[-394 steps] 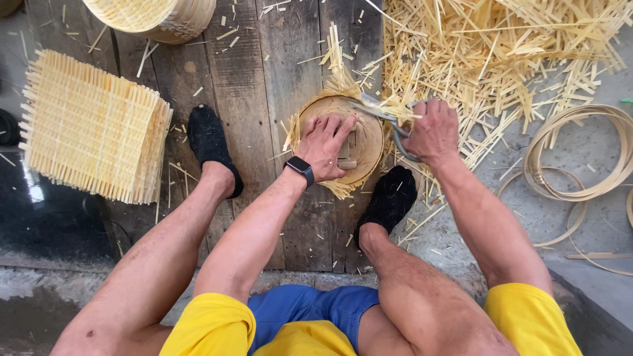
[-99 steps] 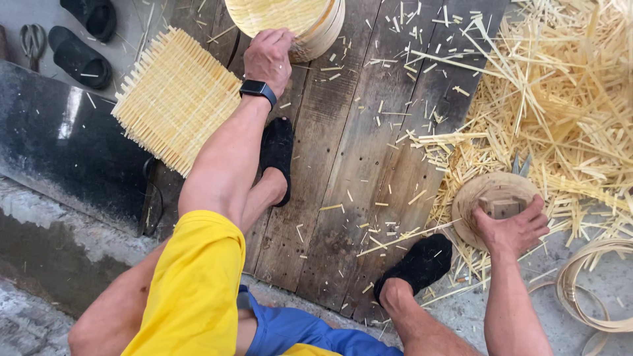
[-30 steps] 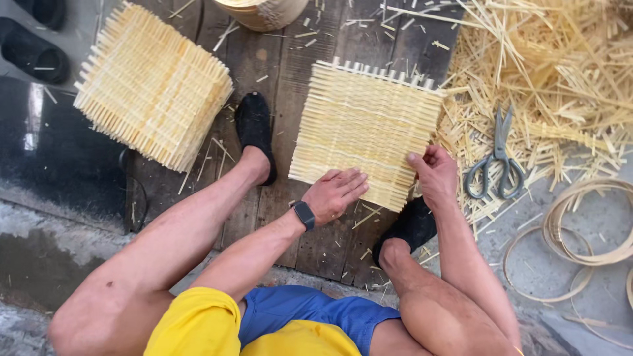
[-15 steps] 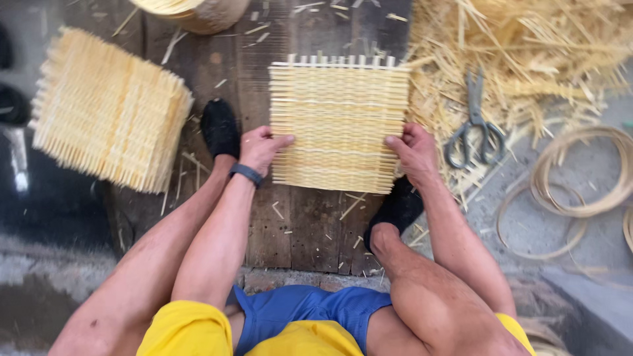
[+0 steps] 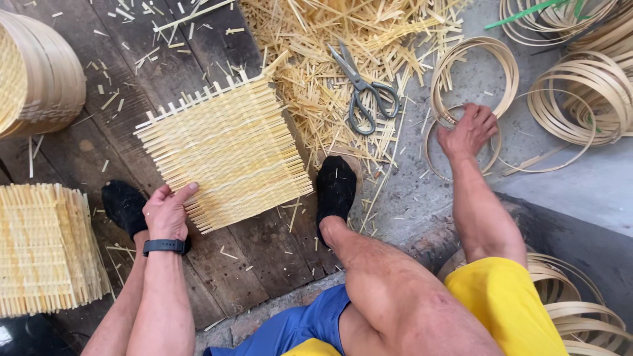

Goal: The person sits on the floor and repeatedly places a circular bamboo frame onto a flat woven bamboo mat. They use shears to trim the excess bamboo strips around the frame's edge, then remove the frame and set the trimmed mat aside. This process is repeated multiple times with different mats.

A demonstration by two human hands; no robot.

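Landmark: the woven bamboo mat (image 5: 224, 155), a square of pale yellow slats lying flat and turned at an angle on the dark wooden planks (image 5: 145, 72).
Left hand (image 5: 166, 211): rests at the mat's near-left corner, fingers loosely spread, fingertips touching the mat's edge; it grips nothing. A black wristband (image 5: 163, 246) sits just behind it.
Right hand (image 5: 468, 130): well right of the mat, on the grey floor, palm down with fingers curled onto a thin bamboo hoop (image 5: 461, 142); whether it actually clasps the hoop cannot be told.
Scissors (image 5: 361, 92): grey-handled, right of the mat's far corner, lying on the heap of bamboo offcuts (image 5: 343, 39).
Feet: one black shoe (image 5: 335, 188) just beside the mat's right corner, the other (image 5: 124, 206) just left of the left hand.
Stack of mats (image 5: 43, 247): left of the mat, well apart.
Hoop coils (image 5: 580, 99): far right of the mat, beyond the right hand.
Round basket (image 5: 36, 72): beyond the mat's left side, at the frame's edge.
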